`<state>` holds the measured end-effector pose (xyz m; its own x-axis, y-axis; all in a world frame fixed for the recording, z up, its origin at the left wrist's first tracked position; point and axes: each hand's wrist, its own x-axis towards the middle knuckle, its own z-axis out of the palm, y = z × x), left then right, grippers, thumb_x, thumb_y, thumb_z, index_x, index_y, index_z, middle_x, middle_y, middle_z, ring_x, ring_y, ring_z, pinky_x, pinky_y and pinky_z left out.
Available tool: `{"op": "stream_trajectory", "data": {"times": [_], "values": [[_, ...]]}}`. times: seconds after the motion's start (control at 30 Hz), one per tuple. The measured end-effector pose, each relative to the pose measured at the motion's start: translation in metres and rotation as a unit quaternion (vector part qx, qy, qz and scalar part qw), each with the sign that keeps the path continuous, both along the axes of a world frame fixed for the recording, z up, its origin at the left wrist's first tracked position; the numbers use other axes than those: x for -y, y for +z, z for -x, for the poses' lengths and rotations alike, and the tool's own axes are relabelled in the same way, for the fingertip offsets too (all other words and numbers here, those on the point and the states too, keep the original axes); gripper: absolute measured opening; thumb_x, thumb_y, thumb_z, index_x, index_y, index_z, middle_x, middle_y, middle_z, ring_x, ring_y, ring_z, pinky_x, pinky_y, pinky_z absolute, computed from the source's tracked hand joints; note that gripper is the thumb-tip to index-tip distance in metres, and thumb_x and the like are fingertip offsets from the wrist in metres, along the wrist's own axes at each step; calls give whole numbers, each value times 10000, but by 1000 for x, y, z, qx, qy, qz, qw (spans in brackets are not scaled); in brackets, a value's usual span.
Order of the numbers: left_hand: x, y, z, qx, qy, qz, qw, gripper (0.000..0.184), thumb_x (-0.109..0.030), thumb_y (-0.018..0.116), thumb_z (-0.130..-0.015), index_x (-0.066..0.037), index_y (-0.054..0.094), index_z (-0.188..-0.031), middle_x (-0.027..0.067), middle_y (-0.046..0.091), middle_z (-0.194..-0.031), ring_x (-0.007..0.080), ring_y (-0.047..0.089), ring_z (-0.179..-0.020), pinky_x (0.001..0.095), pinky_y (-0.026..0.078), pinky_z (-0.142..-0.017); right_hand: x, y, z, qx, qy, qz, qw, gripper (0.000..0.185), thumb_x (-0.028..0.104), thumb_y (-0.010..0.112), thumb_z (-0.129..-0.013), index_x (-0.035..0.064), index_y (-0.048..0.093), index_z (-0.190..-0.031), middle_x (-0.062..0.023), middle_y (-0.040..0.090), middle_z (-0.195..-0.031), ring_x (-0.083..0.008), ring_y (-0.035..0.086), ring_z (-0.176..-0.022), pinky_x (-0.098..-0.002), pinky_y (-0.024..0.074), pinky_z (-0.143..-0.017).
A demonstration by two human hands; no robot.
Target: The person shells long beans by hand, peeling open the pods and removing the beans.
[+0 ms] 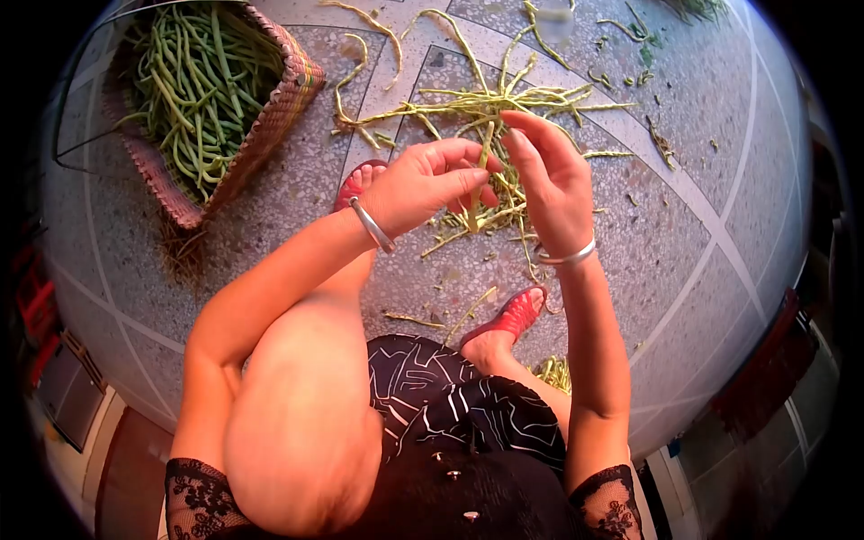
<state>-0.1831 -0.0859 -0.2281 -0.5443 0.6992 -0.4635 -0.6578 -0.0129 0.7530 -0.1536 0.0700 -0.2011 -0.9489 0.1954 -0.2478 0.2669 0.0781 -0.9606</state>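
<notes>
A pale green long bean (482, 171) stands nearly upright between my two hands. My left hand (432, 184) is closed around its lower part, thumb against the fingers. At its upper end, my right hand (551, 180) has thumb and forefinger bent together in a pinch; the exact contact is partly hidden. Just beyond and below my hands, a loose pile of long beans (531, 94) is spread on the floor, with shorter pieces (504, 216) under my fingers. Each wrist wears a silver bangle.
A woven basket (292, 85) full of green long beans (202, 81) stands at the far left. Stray beans (364, 67) and scraps (661, 144) lie around the speckled floor (675, 234). My feet in red sandals (517, 317) flank the pile. More bean pieces (553, 371) lie beside my right leg.
</notes>
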Motion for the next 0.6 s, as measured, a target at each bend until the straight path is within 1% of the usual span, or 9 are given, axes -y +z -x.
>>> {"op": "stream_trajectory", "data": {"times": [0.13, 0.17, 0.2, 0.27, 0.3, 0.4, 0.43, 0.53, 0.6], "values": [[3, -1, -3, -18, -25, 12, 999, 203, -187, 501, -871, -21, 570, -966, 19, 608, -785, 56, 549, -695, 203, 447, -624, -1, -3, -3, 66, 54, 106, 991, 134, 92, 591, -810, -20, 570, -881, -52, 589, -845, -71, 552, -704, -211, 447, -585], [5, -2, -4, -35, -19, 18, 999, 205, -183, 498, -870, -15, 571, -961, 18, 607, -786, 60, 550, -694, 204, 446, -621, 0, -13, -9, 21, 62, 31, 997, 106, 78, 586, -810, -19, 569, -851, -46, 582, -807, -73, 547, -677, -211, 444, -575], [5, -4, -6, -52, -13, 25, 998, 206, -179, 495, -869, -9, 573, -955, 17, 607, -786, 63, 551, -693, 205, 445, -617, 2, -12, -14, 31, 57, 23, 998, 87, 67, 596, -793, -6, 565, -827, -47, 561, -756, -91, 541, -640, -227, 435, -560], [7, -10, -12, -84, -14, 32, 996, 201, -167, 497, -857, 1, 586, -922, 23, 612, -762, 71, 554, -674, 214, 443, -599, 3, -8, -20, -15, 92, -118, 989, 85, 62, 610, -765, 7, 557, -804, -63, 529, -704, -130, 535, -597, -248, 425, -540], [7, -10, -14, -100, -14, 35, 994, 200, -161, 497, -852, 6, 593, -905, 25, 614, -750, 75, 556, -665, 218, 442, -590, 3, -7, -23, -26, 105, -138, 984, 100, 65, 621, -743, 15, 549, -792, -81, 517, -699, -159, 529, -579, -262, 421, -530], [9, -2, -13, -244, -95, 152, 953, 184, -142, 510, -828, 10, 613, -846, 46, 620, -720, 86, 564, -645, 236, 447, -578, 2, -4, -29, 3, 135, -128, 983, 108, 63, 622, -733, 15, 543, -789, -86, 517, -703, -165, 529, -574, -264, 423, -529], [8, 0, -12, -262, -87, 157, 948, 172, -135, 527, -816, 8, 621, -810, 65, 624, -709, 90, 574, -645, 240, 455, -584, 2, -4, -29, -7, 140, -138, 980, 89, 63, 602, -770, 10, 538, -801, -66, 523, -700, -143, 538, -582, -244, 429, -529], [4, 0, -15, -196, 15, 99, 975, 166, -124, 521, -820, 11, 616, -824, 55, 625, -716, 87, 580, -665, 235, 456, -595, 18, -11, -34, -9, -2, 37, 999, 76, 62, 568, -816, -4, 531, -810, -32, 536, -708, -112, 549, -603, -213, 437, -520], [4, -1, -14, -157, 42, 93, 982, 178, -132, 501, -846, 6, 614, -854, 43, 621, -736, 71, 570, -682, 210, 448, -593, 29, -15, -37, 43, -97, 171, 979, 92, 86, 528, -858, -6, 531, -857, -48, 572, -789, -84, 552, -627, -192, 444, -495]]}}
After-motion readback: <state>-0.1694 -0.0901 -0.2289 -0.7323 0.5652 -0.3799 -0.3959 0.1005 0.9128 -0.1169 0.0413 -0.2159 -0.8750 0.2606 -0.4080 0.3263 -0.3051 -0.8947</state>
